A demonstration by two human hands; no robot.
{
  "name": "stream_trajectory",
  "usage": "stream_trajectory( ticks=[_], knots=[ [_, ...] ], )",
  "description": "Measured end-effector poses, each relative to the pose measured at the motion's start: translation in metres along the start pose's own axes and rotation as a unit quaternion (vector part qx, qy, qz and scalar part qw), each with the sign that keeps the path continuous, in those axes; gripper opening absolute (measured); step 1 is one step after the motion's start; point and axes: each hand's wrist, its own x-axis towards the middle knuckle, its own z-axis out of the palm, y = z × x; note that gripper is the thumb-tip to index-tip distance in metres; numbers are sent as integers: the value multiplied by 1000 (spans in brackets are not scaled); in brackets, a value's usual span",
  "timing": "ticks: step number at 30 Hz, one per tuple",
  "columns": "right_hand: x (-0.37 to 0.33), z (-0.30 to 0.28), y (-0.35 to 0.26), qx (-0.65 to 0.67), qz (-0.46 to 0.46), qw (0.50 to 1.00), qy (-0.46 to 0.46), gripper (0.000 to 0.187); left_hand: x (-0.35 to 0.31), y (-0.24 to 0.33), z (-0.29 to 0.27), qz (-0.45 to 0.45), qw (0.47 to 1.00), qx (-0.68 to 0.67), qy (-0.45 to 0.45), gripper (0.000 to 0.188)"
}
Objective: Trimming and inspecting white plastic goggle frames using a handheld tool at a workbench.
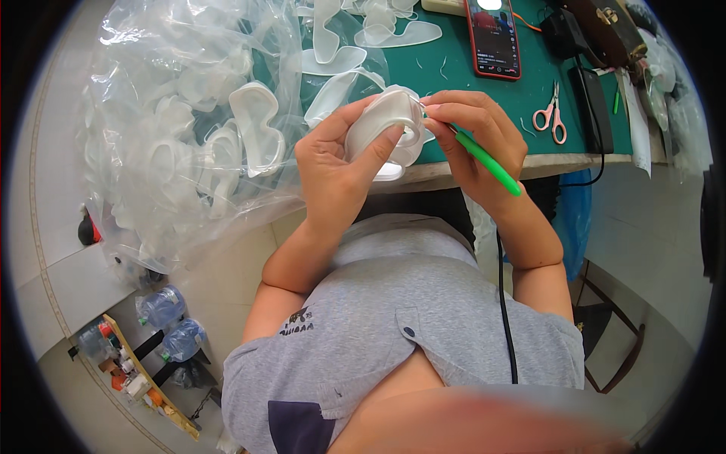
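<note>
My left hand grips a translucent white silicone piece, curved and hollow like the skirt of a diving mask. Its thumb presses on the near side, and the fingers wrap behind. On the right, my right hand holds a slim tool with a bright green handle, the handle slanting down toward my wrist. The fingertips of that hand pinch at the silicone piece's right edge; the tool's tip is hidden among them. Both hands are raised just over the table's front edge.
A clear plastic bag full of similar silicone pieces covers the left. More loose pieces lie at the back of the green table mat. Rightward are a red-cased phone, pink-handled scissors, and a black power adapter with cable.
</note>
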Motion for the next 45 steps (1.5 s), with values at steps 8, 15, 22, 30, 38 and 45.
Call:
stream_trajectory(
  ticks=[8, 15, 22, 30, 38, 45],
  knots=[
    [2, 1, 6, -46, 20, 998, -34, 15, 0, -3, 4, -22, 1000, -6, 19, 35],
    [10, 11, 30, 280, 321, 905, 0, 13, 17, -4, -25, -336, 822, -394, -237, 46],
    [25, -9, 54, 475, 372, 794, -73, 24, 21, -3, -17, -201, 891, -353, -202, 57],
    [25, -11, 0, 177, 228, 953, -96, 21, 21, -5, 0, -165, 957, -204, -121, 36],
    [31, -33, 1, 339, 229, 910, -62, 31, 25, -19, -18, -85, 973, -198, -80, 21],
    [30, -45, 42, 395, 274, 875, 53, 24, 31, -14, -53, -208, 887, -407, -63, 33]
  ],
)
